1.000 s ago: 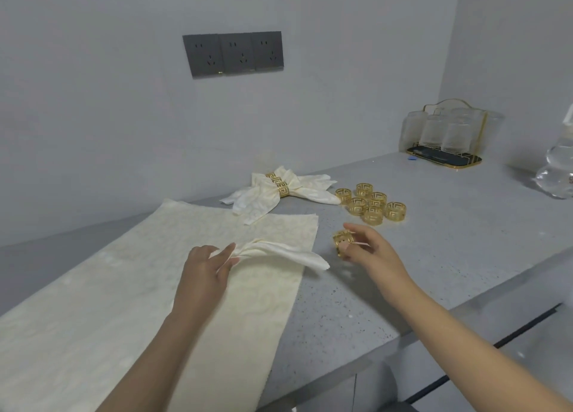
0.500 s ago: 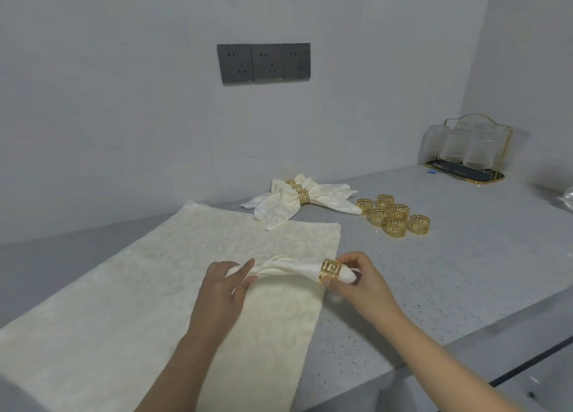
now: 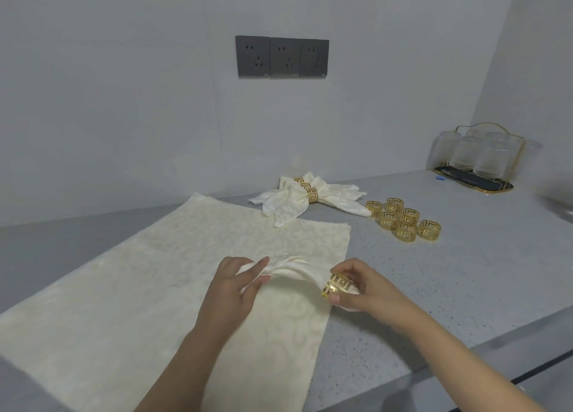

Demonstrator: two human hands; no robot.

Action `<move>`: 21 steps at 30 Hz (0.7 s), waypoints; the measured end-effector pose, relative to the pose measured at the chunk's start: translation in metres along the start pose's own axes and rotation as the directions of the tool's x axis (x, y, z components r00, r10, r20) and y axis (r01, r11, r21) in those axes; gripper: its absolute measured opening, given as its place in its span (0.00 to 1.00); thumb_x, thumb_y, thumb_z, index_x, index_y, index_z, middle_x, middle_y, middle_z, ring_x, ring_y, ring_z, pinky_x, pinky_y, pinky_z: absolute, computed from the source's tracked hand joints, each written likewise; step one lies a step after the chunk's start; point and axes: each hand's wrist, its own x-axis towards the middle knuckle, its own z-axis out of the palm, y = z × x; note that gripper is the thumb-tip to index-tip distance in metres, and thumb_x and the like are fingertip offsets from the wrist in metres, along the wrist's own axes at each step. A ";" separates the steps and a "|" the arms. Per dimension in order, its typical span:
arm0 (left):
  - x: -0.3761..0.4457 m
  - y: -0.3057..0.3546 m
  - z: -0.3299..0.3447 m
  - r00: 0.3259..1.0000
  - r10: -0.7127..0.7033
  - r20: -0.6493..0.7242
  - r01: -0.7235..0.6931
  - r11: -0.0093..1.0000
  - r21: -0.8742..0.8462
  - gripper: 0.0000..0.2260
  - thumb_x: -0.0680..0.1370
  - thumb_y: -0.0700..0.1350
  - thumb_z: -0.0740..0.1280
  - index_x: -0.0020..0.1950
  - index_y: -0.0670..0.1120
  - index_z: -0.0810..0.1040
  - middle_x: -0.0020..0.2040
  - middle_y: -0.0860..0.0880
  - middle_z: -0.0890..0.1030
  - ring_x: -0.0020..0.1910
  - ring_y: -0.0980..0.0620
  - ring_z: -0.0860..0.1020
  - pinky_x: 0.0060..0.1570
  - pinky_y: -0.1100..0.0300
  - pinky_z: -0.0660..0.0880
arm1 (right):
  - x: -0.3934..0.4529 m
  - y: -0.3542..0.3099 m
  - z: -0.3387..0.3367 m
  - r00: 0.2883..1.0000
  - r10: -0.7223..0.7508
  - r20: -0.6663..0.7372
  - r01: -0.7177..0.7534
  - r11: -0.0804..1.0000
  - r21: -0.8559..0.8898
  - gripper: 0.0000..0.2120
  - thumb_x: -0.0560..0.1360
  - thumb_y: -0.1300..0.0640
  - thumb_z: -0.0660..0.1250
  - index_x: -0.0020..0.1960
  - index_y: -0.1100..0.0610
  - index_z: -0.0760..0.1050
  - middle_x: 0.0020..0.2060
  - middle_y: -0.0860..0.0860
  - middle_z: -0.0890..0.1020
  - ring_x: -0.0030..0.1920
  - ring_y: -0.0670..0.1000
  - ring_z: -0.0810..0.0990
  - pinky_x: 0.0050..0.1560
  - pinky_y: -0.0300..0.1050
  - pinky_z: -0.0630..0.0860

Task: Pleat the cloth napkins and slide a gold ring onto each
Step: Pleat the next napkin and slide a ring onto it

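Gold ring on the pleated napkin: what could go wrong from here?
The gold ring sits only at the napkin's end, pinched by the right hand; it could slip off. The left hand grips just one spot, so the pleats may spread or bunch unevenly as the ring slides. The flat cloth underneath might get dragged.

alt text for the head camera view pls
A person's left hand pinches a pleated cream napkin while the right hand slides a gold ring onto its end. Finished napkins and spare rings lie behind.
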 end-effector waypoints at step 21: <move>-0.002 -0.003 0.008 0.975 0.205 0.084 -0.210 0.976 0.056 0.16 0.81 0.54 0.58 0.60 0.49 0.80 0.46 0.49 0.79 0.47 0.52 0.71 0.47 0.61 0.70 | 0.005 -0.021 0.001 0.994 -0.021 0.112 0.073 0.873 -0.483 0.31 0.65 0.51 0.78 0.61 0.41 0.66 0.57 0.41 0.70 0.57 0.40 0.72 0.53 0.30 0.69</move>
